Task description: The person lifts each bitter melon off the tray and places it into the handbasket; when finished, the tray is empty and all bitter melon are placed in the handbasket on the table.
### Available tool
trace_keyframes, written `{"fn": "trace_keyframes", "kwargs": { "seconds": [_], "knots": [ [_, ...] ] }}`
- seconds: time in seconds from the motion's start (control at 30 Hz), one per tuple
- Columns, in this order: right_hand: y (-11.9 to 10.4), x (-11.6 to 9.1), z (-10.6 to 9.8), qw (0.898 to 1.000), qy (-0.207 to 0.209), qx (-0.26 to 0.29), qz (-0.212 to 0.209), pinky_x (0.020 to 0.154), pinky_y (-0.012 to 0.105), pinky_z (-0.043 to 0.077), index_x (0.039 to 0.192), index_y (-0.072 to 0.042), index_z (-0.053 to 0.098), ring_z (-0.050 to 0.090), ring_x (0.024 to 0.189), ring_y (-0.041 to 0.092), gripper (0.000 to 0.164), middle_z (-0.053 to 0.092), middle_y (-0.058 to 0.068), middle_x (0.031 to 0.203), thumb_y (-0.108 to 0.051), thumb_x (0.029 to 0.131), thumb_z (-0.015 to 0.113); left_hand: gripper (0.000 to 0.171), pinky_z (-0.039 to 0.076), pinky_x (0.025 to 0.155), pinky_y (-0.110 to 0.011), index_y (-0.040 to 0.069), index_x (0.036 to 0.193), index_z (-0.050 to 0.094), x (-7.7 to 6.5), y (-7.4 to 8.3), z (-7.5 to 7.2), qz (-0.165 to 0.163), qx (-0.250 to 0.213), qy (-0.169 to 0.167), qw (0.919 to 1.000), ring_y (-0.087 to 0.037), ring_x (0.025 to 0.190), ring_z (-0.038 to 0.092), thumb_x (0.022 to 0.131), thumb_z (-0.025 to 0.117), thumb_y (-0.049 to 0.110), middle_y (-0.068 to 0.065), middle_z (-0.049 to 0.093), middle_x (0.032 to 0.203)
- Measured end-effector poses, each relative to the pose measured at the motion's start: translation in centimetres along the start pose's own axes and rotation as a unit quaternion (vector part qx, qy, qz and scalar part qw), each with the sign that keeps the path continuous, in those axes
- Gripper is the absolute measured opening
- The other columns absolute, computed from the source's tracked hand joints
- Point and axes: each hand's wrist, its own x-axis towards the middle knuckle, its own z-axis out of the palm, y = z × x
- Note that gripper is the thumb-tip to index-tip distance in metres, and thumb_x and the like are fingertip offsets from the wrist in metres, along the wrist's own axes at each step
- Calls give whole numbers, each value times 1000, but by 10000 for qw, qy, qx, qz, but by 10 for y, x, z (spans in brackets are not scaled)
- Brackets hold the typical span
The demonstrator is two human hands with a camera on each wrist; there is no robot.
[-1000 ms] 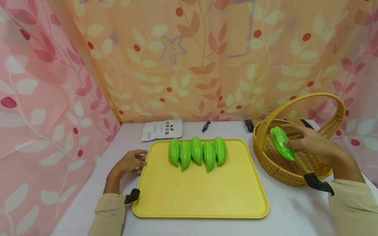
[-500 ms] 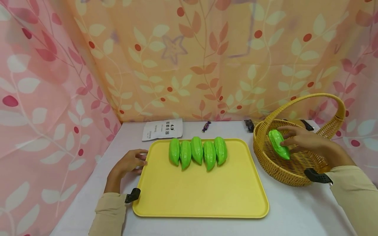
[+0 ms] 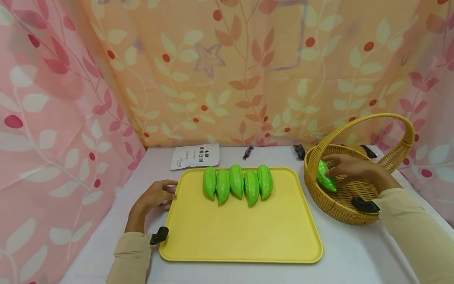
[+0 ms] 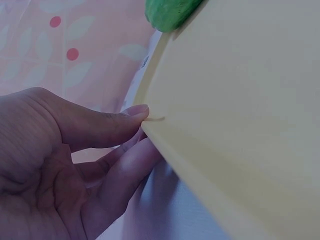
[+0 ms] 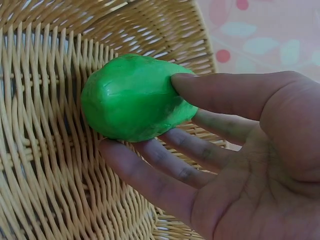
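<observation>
Inside the wicker basket [image 3: 340, 205], my right hand [image 3: 354, 169] holds a glossy green bitter melon [image 3: 324, 178] against the left wall. In the right wrist view the thumb presses on the bitter melon [image 5: 132, 97] from one side and the fingers support it from the other; woven wicker lies right beside it. My left hand [image 3: 154, 195] pinches the left rim of the yellow tray [image 3: 244, 232], thumb on top and fingers beneath, as the left wrist view shows. Several more bitter melons [image 3: 236, 181] lie side by side along the tray's far part, tips toward me.
Behind the tray lie a white printed pouch [image 3: 195, 156] and a purple wrapped candy [image 3: 248, 152]. A small black packet [image 3: 299, 151] sits by the basket's back left. The basket's tall handle [image 3: 369, 115] arches above the right hand. Patterned curtains border the white table.
My right hand has moved left inside the basket with the bitter melon, bringing it to the left wall. The left hand and the tray have stayed in place.
</observation>
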Motion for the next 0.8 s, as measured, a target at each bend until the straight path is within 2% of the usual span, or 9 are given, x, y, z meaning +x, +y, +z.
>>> {"fn": "trace_keyframes", "kwargs": {
  "seconds": [0.2, 0.4, 0.53, 0.67, 0.8],
  "knots": [
    [-1, 8, 3, 9996, 32, -257, 92, 93, 53, 60, 164, 9, 12, 56, 130, 43, 80, 24, 46, 159, -17, 107, 61, 57, 61, 67, -32, -3, 151, 52, 1, 0, 0, -21, -18, 24, 10000, -20, 82, 65, 98, 70, 4, -25, 60, 129],
    [1, 9, 6, 9999, 7, -111, -7, 95, 52, 60, 164, 12, 9, 59, 127, 37, 79, 22, 47, 159, -14, 108, 58, 57, 61, 67, -32, -3, 151, 52, 1, -1, 1, 26, -5, 31, 10000, -19, 82, 65, 97, 70, 3, -25, 61, 128],
    [1, 9, 7, 10000, 21, -38, -51, 94, 52, 60, 163, 12, 12, 62, 122, 33, 77, 27, 46, 159, -15, 108, 59, 57, 60, 66, -31, -3, 151, 52, 1, -2, 0, 85, -43, 11, 10000, -19, 81, 65, 97, 70, 3, -25, 60, 128],
    [0, 9, 6, 10000, 22, 10, -57, 94, 54, 60, 163, 12, 13, 63, 121, 33, 76, 34, 44, 156, -16, 108, 59, 57, 60, 66, -31, -5, 151, 52, 0, -2, 0, 112, -98, -34, 9999, -19, 82, 65, 97, 70, 2, -25, 59, 127],
    [-2, 5, 4, 10000, 43, 5, -7, 95, 55, 59, 163, 10, 14, 60, 127, 37, 77, 30, 44, 158, -19, 108, 60, 58, 60, 67, -30, -5, 151, 51, 0, -2, 0, 108, -154, -73, 9998, -18, 84, 64, 97, 69, 2, -24, 58, 127]
  ]
}}
